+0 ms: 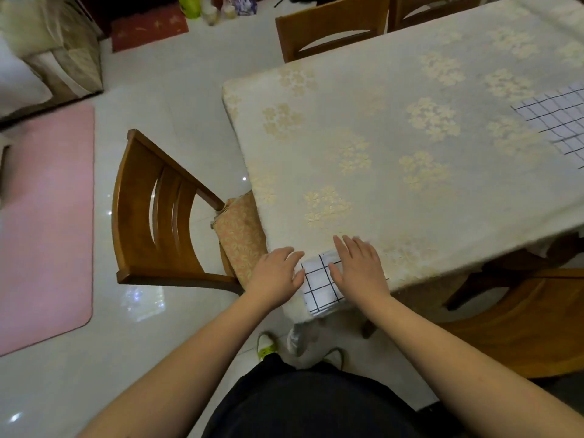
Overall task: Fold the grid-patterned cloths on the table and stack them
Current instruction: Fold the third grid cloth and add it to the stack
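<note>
The folded grid cloth (319,284) lies at the near corner of the surface (395,147), at about 6 o'clock in the view, a small white packet with dark lines whose lower edge hangs just over the surface's rim. It looks thin, light and limp, so it should bend anywhere and slide easily on the smooth floral covering; I judge it best handled by pressing flat with the palms to set the creases, and lifted by pinching the folded edge or two corners so the layers do not fall open. The left hand (278,271) sits at the cloth's 9 o'clock, fingers straight and relaxed, fingertips touching or just beside its left edge and holding nothing. The right hand (358,267) lies flat on the cloth's 3 o'clock side, fingers extended and together, pressing down with nothing gripped. A second grid cloth (559,118), spread out and unfolded, lies well apart at 2 o'clock, cut by the frame's right edge. A wooden chair (151,216) with a patterned cushion stands at 9 o'clock from the folded cloth, and a pink mat (44,222) lies on the floor beyond it.
</note>
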`<state>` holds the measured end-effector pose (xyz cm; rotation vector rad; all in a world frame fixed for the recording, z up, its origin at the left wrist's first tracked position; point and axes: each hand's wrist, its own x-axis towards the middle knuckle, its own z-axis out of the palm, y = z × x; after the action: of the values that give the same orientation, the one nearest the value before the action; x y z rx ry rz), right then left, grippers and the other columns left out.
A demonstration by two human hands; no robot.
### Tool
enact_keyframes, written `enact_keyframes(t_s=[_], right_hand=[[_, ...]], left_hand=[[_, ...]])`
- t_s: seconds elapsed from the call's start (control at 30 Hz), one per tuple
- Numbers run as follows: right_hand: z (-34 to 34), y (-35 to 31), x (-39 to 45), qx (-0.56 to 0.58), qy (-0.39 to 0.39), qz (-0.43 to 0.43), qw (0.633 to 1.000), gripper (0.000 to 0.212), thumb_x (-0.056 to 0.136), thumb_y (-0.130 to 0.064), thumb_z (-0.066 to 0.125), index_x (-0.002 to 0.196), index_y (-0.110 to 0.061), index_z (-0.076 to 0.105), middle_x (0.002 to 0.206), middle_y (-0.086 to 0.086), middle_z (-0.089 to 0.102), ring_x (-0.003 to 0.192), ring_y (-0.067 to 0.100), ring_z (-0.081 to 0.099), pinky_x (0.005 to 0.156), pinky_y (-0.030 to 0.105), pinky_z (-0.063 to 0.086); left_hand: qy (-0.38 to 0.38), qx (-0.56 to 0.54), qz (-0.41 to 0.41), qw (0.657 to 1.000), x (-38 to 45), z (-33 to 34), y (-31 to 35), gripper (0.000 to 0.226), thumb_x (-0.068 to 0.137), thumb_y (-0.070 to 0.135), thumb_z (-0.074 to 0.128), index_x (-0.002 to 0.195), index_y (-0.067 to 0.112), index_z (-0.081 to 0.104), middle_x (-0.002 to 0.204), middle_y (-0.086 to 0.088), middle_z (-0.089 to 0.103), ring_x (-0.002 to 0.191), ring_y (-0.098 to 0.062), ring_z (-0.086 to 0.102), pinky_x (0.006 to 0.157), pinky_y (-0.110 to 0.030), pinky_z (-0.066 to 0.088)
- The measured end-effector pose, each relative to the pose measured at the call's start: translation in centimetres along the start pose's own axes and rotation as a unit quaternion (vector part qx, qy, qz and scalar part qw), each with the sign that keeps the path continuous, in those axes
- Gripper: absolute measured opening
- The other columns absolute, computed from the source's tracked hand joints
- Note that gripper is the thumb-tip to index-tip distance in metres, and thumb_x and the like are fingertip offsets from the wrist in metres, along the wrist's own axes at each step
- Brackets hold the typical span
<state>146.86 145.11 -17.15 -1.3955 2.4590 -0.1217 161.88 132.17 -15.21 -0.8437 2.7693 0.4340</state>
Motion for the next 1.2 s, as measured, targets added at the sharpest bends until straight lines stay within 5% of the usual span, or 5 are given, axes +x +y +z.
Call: enact_keyframes(t_s=[0.17,0.47,0.63,0.97,1.2], right_hand=[[-1.3,-4.4,1.0,0.016,0.002,-0.025,1.000,0.062,0.099,-0.049,0.031,0.153,-0.019,0.020,0.154,0.007,0.034,0.141,0.027,0.029,0.117,0.043,0.019],[-4.0,-16.9,2.5,-0.018,0.008,-0.123,0.992,0.055,0.097,-0.046,0.037,0.145,-0.019,0.036,0.141,0.004,0.050,0.128,0.024,0.045,0.108,0.039,0.032],[-3.7,-26.4,2.6,-0.065,-0.034,-0.133,0.988,0.055,0.097,-0.054,0.032,0.142,-0.023,0.037,0.142,0.003,0.048,0.127,0.025,0.046,0.106,0.040,0.036],[-4.2,-47.1,3.0,-0.062,-0.023,-0.189,0.980,0.057,0.097,-0.055,0.033,0.144,-0.024,0.035,0.148,0.003,0.043,0.135,0.026,0.040,0.111,0.045,0.032],[-4.9,-54.1,5.6,-0.080,-0.028,-0.216,0.973,0.057,0.099,-0.053,0.031,0.148,-0.023,0.031,0.150,0.001,0.039,0.137,0.024,0.037,0.112,0.041,0.030]], left_hand=[[0.043,0.024,-0.061,0.997,-3.0,-3.3,-3.7,0.052,0.098,0.049,0.033,0.144,0.026,0.038,0.146,0.002,0.044,0.130,-0.019,0.044,0.106,-0.039,0.036],[0.075,0.079,-0.148,0.983,-10.0,-6.7,-12.2,0.061,0.097,0.059,0.020,0.151,0.029,0.022,0.159,-0.002,0.023,0.148,-0.023,0.016,0.118,-0.046,0.011],[0.113,0.033,-0.234,0.965,-15.5,-8.7,-18.5,0.058,0.097,0.057,0.032,0.148,0.030,0.028,0.154,0.000,0.033,0.141,-0.022,0.030,0.115,-0.044,0.025],[0.089,0.005,-0.253,0.963,-26.5,-11.8,-35.4,0.064,0.097,0.051,0.034,0.152,0.024,0.018,0.153,-0.002,0.033,0.140,-0.021,0.029,0.110,-0.042,0.029],[0.072,-0.033,-0.271,0.959,-27.6,-13.3,-42.3,0.059,0.098,0.050,0.035,0.149,0.023,0.027,0.148,-0.002,0.040,0.133,-0.023,0.039,0.104,-0.042,0.036]])
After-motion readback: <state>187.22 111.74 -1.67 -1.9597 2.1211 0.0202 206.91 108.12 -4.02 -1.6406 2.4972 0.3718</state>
